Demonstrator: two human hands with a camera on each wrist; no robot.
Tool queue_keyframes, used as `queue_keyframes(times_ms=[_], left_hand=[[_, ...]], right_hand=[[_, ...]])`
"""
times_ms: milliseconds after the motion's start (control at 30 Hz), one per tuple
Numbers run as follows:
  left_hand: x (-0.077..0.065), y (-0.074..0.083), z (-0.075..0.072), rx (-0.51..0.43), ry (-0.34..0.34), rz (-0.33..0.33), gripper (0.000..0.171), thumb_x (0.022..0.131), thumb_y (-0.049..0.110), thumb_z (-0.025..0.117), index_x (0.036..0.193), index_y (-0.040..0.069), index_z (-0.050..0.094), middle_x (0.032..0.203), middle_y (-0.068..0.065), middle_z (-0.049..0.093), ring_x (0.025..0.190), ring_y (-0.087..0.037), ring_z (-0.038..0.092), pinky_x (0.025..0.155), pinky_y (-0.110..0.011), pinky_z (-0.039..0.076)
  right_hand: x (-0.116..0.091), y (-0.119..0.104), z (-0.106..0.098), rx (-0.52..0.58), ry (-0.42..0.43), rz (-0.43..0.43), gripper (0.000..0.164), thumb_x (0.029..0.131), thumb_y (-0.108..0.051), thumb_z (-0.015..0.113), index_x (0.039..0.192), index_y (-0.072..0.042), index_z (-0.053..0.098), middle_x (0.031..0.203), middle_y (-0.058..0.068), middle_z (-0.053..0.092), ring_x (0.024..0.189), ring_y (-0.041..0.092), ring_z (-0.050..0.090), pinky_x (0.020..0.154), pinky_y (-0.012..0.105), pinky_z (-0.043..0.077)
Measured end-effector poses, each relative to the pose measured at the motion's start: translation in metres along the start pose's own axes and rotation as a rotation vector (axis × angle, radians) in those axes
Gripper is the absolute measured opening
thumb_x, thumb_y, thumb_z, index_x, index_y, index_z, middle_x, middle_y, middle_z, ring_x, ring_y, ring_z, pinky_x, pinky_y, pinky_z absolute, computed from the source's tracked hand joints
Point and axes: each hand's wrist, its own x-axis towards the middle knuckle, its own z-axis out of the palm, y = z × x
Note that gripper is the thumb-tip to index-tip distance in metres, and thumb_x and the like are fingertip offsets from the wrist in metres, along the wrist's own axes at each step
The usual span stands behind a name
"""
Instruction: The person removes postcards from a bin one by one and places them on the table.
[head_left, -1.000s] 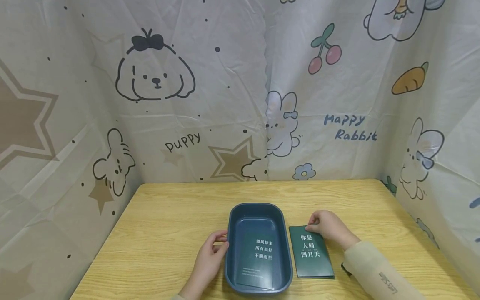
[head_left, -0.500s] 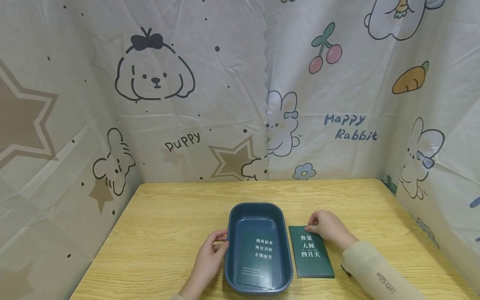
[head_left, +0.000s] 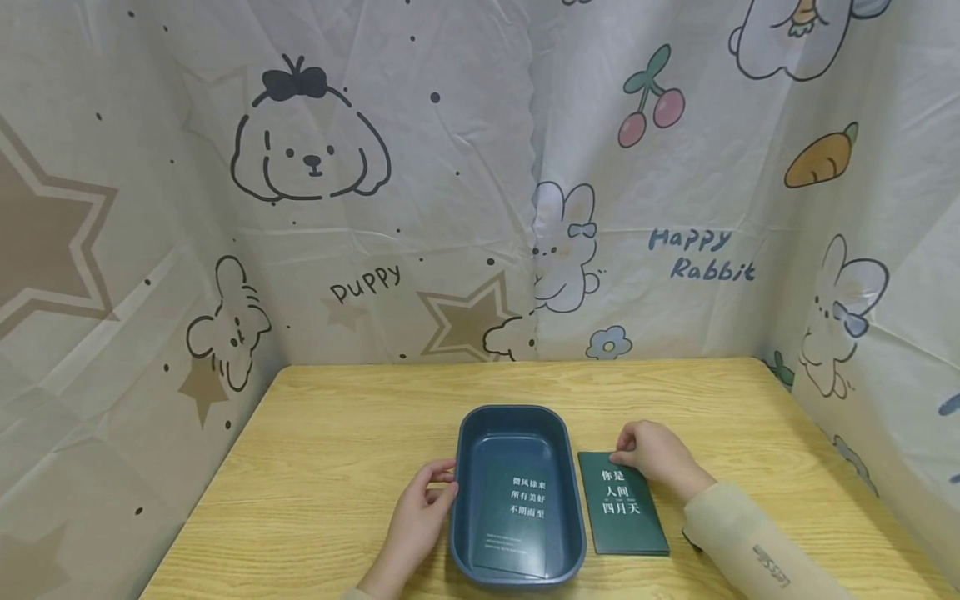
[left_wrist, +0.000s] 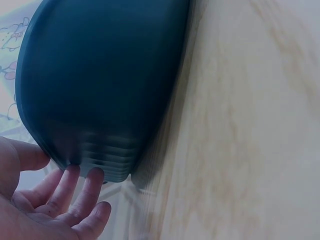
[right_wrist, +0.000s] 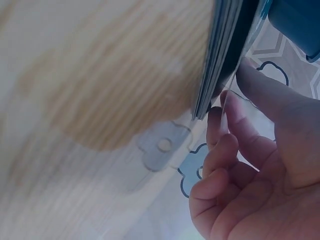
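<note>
A dark blue rectangular basin (head_left: pixel 519 429) stands on the table, with a green notebook (head_left: pixel 510 533) with white lettering lying flat inside it. My left hand (head_left: pixel 422 504) touches the basin's left side: in the left wrist view the thumb meets the rim and some fingertips rest on the outer wall. Right of the basin lies a stack of thin green notebooks (right_wrist: pixel 215 65). At its far edge my right hand (head_left: pixel 656 454) pinches the top notebook (head_left: pixel 626 525) between thumb and fingers. The right wrist view shows a thin edge between them, apart from the layers below.
The yellow wood-grain table (head_left: pixel 345 467) ends at a patterned cloth curtain (head_left: pixel 420 208) behind and on both sides. A narrow strip of table separates the basin from the stack. A small dark object, partly hidden, shows beside the right sleeve (head_left: pixel 750 533).
</note>
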Motion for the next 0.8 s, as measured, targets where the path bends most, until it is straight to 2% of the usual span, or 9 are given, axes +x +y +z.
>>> queue_keyframes(times_ms=[200,800], left_hand=[[-0.0005,-0.0003,0.0,0.0,0.002,0.002,0.03,0.092,0.007,0.057,0.123,0.004,0.057,0.109,-0.017,0.062,0.088,-0.024,0.064,0.079,-0.042,0.055],[0.0003,-0.0027,0.0004,-0.007,0.001,0.004,0.031,0.092,0.008,0.057,0.123,0.005,0.057,0.109,-0.017,0.062,0.087,-0.024,0.064,0.078,-0.041,0.055]], right_hand=[[-0.0013,-0.0018,-0.0008,-0.003,0.021,-0.025,0.021,0.074,-0.024,0.079,0.073,-0.013,0.061,0.074,0.002,0.056,0.067,0.017,0.048,0.062,0.037,0.046],[-0.0035,-0.0079,0.0002,0.034,-0.011,0.013,0.014,0.079,-0.017,0.074,0.073,-0.012,0.063,0.066,-0.001,0.058,0.06,0.014,0.049,0.057,0.032,0.046]])
